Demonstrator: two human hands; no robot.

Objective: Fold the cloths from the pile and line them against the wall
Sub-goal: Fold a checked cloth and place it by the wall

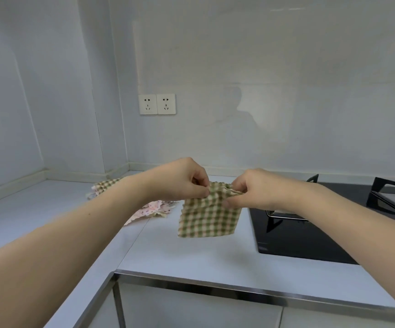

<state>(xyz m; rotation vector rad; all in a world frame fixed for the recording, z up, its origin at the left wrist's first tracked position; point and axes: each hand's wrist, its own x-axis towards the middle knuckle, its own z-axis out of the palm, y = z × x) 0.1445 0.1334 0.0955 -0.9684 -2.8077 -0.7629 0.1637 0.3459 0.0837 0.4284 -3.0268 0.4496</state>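
The left hand (187, 179) and the right hand (251, 190) each pinch a top corner of the green checked cloth (209, 215), which hangs in the air above the desk (191, 254), between the pile of cloths (149, 209) toward the back left corner and the black gas hob (310, 233) on the right. The hands are close together, so the top edge bunches between them and the cloth appears already doubled over. To do this fold well, the person likely needs to draw the top edge taut, match the corners squarely, then lay the cloth flat on the desk and press the crease before any further fold. No folded cloths show along the back wall (263, 91) yet, so the row there seems not begun.
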